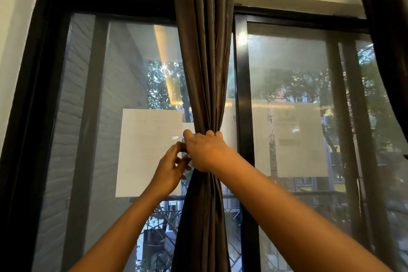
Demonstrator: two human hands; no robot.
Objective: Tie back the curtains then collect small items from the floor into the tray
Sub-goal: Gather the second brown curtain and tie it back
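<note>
A dark brown curtain (pixel 204 51) hangs gathered in a narrow bunch in front of the window's middle. My right hand (pixel 205 150) grips the bunch at its narrowest point, fingers wrapped round the far side. My left hand (pixel 171 168) is just left of the bunch, fingers curled at the right hand's edge; what it pinches is hidden. No tie-back is plainly visible. The floor, the small items and the tray are out of view.
A second dark curtain (pixel 388 40) hangs at the top right corner. Behind the curtains is a black-framed sliding window (pixel 244 95) with white paper sheets (pixel 150 150) stuck on the glass. A white wall (pixel 13 28) borders the left.
</note>
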